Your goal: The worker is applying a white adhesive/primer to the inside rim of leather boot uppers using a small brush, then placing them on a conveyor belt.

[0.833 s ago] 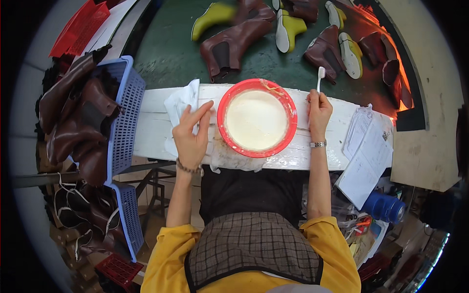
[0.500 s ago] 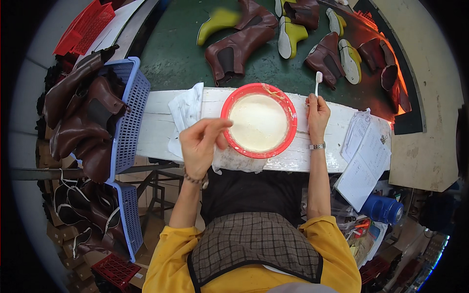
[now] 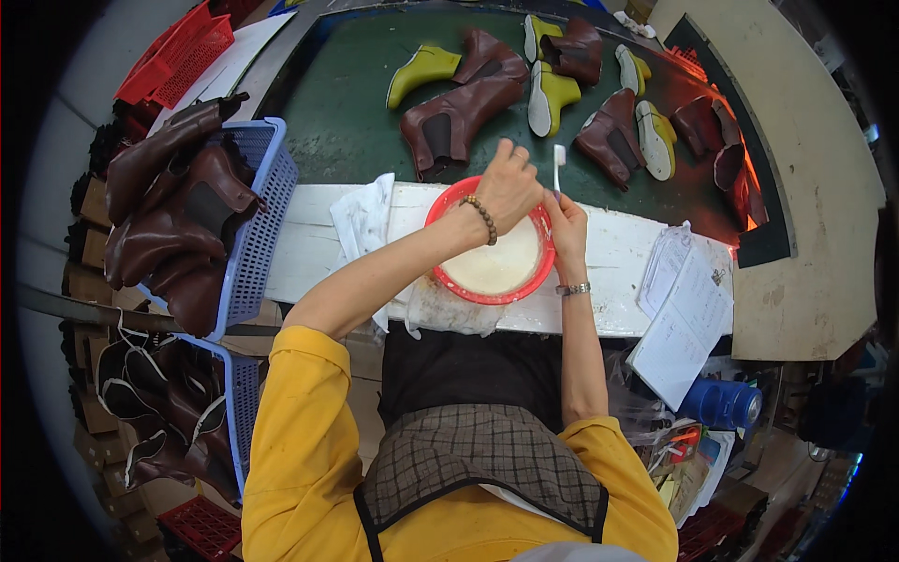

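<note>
My right hand (image 3: 567, 232) grips a white toothbrush (image 3: 559, 167) by its handle, bristle end pointing up and away from me. Over the far rim of a red bowl (image 3: 550, 264) of creamy white liquid reaches my left hand (image 3: 508, 190), back up and fingers curled. Those fingertips are hidden, and so is anything between them. Both hands nearly meet at the bowl's right side. Beyond them, brown ankle boots (image 3: 609, 140) and yellow-green shoe-shaped pieces (image 3: 551, 98) with pale soles lie on a dark green surface (image 3: 356, 103).
A white cloth (image 3: 363, 217) lies left of the bowl on the white board (image 3: 300, 234). Blue baskets (image 3: 255, 215) heaped with brown boots stand at the left. Right of the bowl are papers (image 3: 682, 309), with a blue bottle (image 3: 721, 403) below. An orange glow lights the far right.
My left hand has swung right and away from me, across the bowl. My right hand has moved left with the toothbrush, to the bowl's edge. The whole view has shifted slightly.
</note>
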